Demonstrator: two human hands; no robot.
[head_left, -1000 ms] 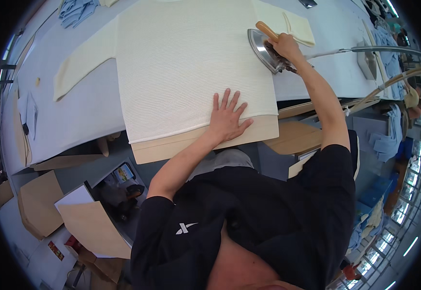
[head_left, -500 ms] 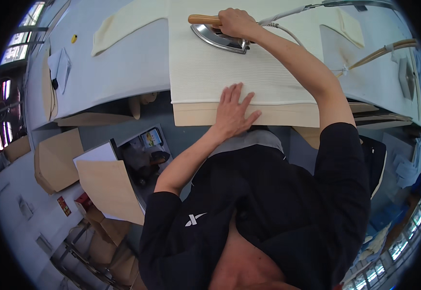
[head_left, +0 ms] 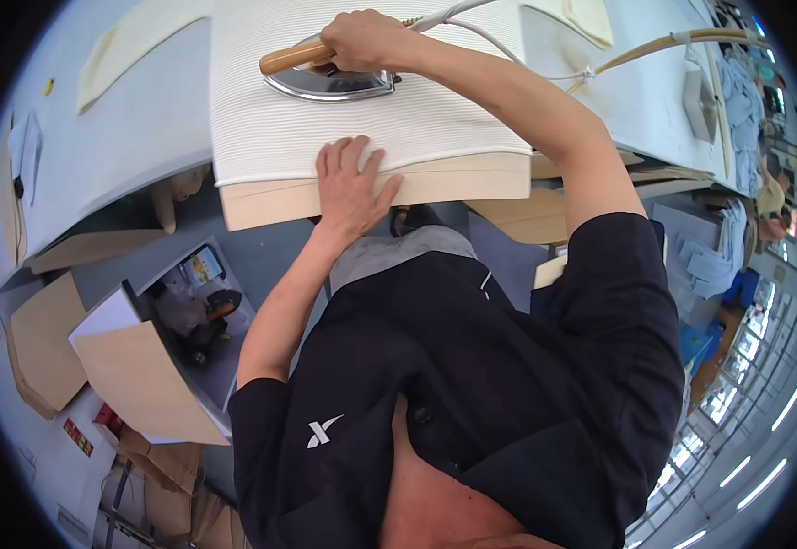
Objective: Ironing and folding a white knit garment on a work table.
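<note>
My right hand (head_left: 364, 41) grips the wooden handle of a metal iron (head_left: 330, 85), whose soleplate rests on a white ribbed knit piece (head_left: 453, 119). A beige board (head_left: 472, 186) lies inside or under the knit and sticks out past its near hem. Lower and nearer to me, my left hand (head_left: 351, 188) rests flat with spread fingers. Its fingertips touch the knit just above the hem, and its palm is over the board. From the iron a pale cable and hose (head_left: 453, 14) run off to the upper right.
The pale table (head_left: 156, 119) extends to both sides, with cream sleeves (head_left: 133, 46) spread on it. Brown hoses (head_left: 636, 50) cross at the right. Below the edge stand an open drawer (head_left: 234, 311) with small items and a beige panel (head_left: 147, 384). Blue cloth (head_left: 719, 252) hangs at right.
The whole view has turned, so the scene sits further left. Against the knit, the iron is slightly closer to the near hem. My left hand stays at the hem, its fingers a little more bent.
</note>
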